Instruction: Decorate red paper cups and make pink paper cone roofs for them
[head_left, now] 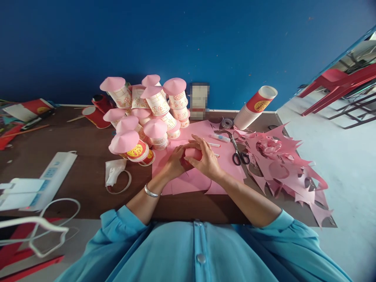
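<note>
Between my hands, just above the pink paper sheets point(179, 184), is a curved pink paper piece point(193, 153). Its full shape is hidden by my fingers, and a dark red patch shows below it. My left hand point(177, 161) is closed around the near left side. Over the top and right side arches my right hand point(208, 156), its thumb and fingers pressing on the paper. Beside the right hand lie capped markers point(215, 145), a glue stick point(221, 138) and black-handled scissors point(237, 152).
Decorated paper cups with pink cone tops point(155, 129) stand clustered at left. A tall cup stack point(255, 107), a tape roll point(227, 123) and pink paper scraps point(279, 168) are at right. A white mask point(115, 172) and power strip point(53, 178) lie left.
</note>
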Available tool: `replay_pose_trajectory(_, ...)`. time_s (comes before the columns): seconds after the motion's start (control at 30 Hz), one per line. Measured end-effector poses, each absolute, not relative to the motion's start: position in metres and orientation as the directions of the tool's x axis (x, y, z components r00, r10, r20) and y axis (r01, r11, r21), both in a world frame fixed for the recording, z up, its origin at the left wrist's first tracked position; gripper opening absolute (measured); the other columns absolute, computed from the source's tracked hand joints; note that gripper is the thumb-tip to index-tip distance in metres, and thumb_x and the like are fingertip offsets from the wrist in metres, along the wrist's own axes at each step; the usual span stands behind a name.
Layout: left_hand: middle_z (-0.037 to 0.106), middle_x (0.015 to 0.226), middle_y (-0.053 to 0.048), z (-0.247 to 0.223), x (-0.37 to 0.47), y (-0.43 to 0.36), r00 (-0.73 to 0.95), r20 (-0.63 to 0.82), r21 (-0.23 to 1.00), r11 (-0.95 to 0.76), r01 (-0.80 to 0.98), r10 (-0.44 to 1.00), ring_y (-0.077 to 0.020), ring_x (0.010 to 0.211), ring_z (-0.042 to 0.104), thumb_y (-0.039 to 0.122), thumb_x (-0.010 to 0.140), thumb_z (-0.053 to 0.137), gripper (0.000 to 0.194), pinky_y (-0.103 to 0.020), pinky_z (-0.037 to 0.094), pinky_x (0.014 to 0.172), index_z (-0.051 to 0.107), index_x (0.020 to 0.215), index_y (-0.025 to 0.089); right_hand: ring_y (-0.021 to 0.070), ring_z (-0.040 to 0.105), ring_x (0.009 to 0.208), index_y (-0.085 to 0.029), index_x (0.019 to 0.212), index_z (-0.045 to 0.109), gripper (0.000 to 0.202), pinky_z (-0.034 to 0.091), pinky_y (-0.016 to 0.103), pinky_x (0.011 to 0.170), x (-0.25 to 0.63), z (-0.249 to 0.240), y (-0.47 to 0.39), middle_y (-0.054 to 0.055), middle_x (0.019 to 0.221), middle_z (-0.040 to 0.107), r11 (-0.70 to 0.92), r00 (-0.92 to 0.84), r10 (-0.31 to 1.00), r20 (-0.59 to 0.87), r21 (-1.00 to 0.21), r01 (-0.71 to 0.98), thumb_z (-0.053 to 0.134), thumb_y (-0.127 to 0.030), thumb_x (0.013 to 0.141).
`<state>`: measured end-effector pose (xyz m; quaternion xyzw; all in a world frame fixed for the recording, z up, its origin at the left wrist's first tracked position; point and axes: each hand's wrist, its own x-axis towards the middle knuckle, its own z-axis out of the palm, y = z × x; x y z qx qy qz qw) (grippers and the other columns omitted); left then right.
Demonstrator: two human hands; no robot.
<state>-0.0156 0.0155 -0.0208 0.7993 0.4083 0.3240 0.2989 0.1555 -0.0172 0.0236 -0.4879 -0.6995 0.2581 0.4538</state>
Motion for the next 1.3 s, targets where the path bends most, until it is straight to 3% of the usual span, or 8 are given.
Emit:
replay_pose_trajectory(0.3, 0.069, 0.133, -0.014, -0.017, -0.014, 0.014, 0.455, 0.329, 0.716, -0.533, 0.451, 0.827, -0.0312, 0.122, 0.069, 0.032, 0.078, 0.083, 0.061, -0.052, 0.060, 0.102, 0.055, 0.131, 0.021, 0.0305, 0.064, 0.132, -0.031, 0.157, 0.038, 0.086, 0.038, 0.064, 0.123, 0.157, 0.027, -0.019, 0.005, 0.118, 0.080, 0.389, -0.110, 0.918, 0.382, -0.807, 0.445, 0.080, -0.016, 0.083)
replay_pose_trajectory(0.43, 0.071, 0.123, -0.014, -0.013, -0.010, 0.010, 0.420, 0.317, 0.703, -0.508, 0.497, 0.850, -0.0304, 0.115, 0.072, 0.030, 0.076, 0.085, 0.055, -0.049, 0.063, 0.096, 0.057, 0.122, 0.020, 0.0303, 0.060, 0.138, -0.032, 0.158, 0.036, 0.079, 0.042, 0.063, 0.121, 0.164, 0.028, -0.022, 0.010, 0.140, 0.069, 0.438, -0.090, 0.895, 0.436, -0.825, 0.357, 0.077, -0.027, 0.090)
replay_pose_trajectory(0.63, 0.054, 0.152, -0.019, -0.001, -0.020, 0.004, 0.455, 0.254, 0.735, -0.476, 0.483, 0.853, -0.0367, 0.143, 0.054, 0.043, 0.065, 0.095, 0.103, -0.056, 0.050, 0.115, 0.041, 0.149, 0.023, 0.0284, 0.059, 0.141, -0.030, 0.156, 0.037, 0.064, 0.045, 0.060, 0.120, 0.182, 0.023, -0.032, 0.014, 0.149, 0.062, 0.457, -0.028, 0.882, 0.471, -0.837, 0.302, 0.066, -0.042, 0.100)
replay_pose_trajectory(0.7, 0.042, 0.164, -0.019, 0.003, -0.028, 0.005, 0.499, 0.211, 0.776, -0.455, 0.437, 0.840, -0.0362, 0.152, 0.044, 0.053, 0.076, 0.086, 0.104, -0.057, 0.045, 0.120, 0.029, 0.159, 0.027, 0.0296, 0.059, 0.141, -0.029, 0.156, 0.035, 0.064, 0.042, 0.062, 0.121, 0.184, 0.020, -0.035, 0.015, 0.149, 0.062, 0.444, -0.041, 0.888, 0.459, -0.829, 0.341, 0.064, -0.044, 0.101)
replay_pose_trajectory(0.8, 0.029, 0.173, -0.010, 0.009, -0.035, 0.007, 0.534, 0.200, 0.813, -0.443, 0.377, 0.821, -0.0303, 0.161, 0.028, 0.051, 0.100, 0.056, 0.077, -0.056, 0.038, 0.126, 0.017, 0.165, 0.038, 0.0296, 0.059, 0.142, -0.028, 0.157, 0.034, 0.061, 0.040, 0.063, 0.123, 0.184, 0.018, -0.038, 0.016, 0.149, 0.063, 0.443, -0.051, 0.886, 0.461, -0.810, 0.385, 0.060, -0.043, 0.104)
replay_pose_trajectory(0.9, 0.027, 0.175, -0.006, 0.015, -0.030, 0.008, 0.549, 0.269, 0.747, -0.531, 0.400, 0.791, -0.0302, 0.164, 0.021, 0.050, 0.102, 0.051, 0.076, -0.058, 0.030, 0.130, 0.011, 0.167, 0.042, 0.0286, 0.059, 0.142, -0.028, 0.157, 0.033, 0.060, 0.040, 0.062, 0.124, 0.183, 0.019, -0.041, 0.016, 0.148, 0.064, 0.458, -0.035, 0.875, 0.484, -0.801, 0.386, 0.060, -0.037, 0.104)
replay_pose_trajectory(1.13, 0.022, 0.175, -0.021, 0.029, -0.010, 0.015, 0.622, 0.283, 0.649, -0.624, 0.437, 0.730, -0.0344, 0.164, 0.017, 0.066, 0.099, 0.051, 0.092, -0.059, 0.023, 0.132, 0.010, 0.168, 0.022, 0.0278, 0.064, 0.135, -0.030, 0.157, 0.033, 0.059, 0.051, 0.058, 0.116, 0.187, 0.021, -0.047, 0.013, 0.140, 0.067, 0.504, 0.038, 0.833, 0.552, -0.786, 0.357, 0.059, -0.030, 0.104)
replay_pose_trajectory(1.3, 0.032, 0.172, -0.020, 0.040, -0.002, 0.028, 0.690, 0.221, 0.662, -0.626, 0.413, 0.689, -0.0348, 0.163, 0.023, 0.069, 0.095, 0.057, 0.092, -0.057, 0.027, 0.131, 0.025, 0.166, 0.020, 0.0268, 0.069, 0.124, -0.031, 0.152, 0.040, 0.053, 0.054, 0.057, 0.112, 0.196, 0.021, -0.042, 0.012, 0.136, 0.066, 0.517, 0.163, 0.793, 0.586, -0.791, 0.329, 0.061, -0.029, 0.103)
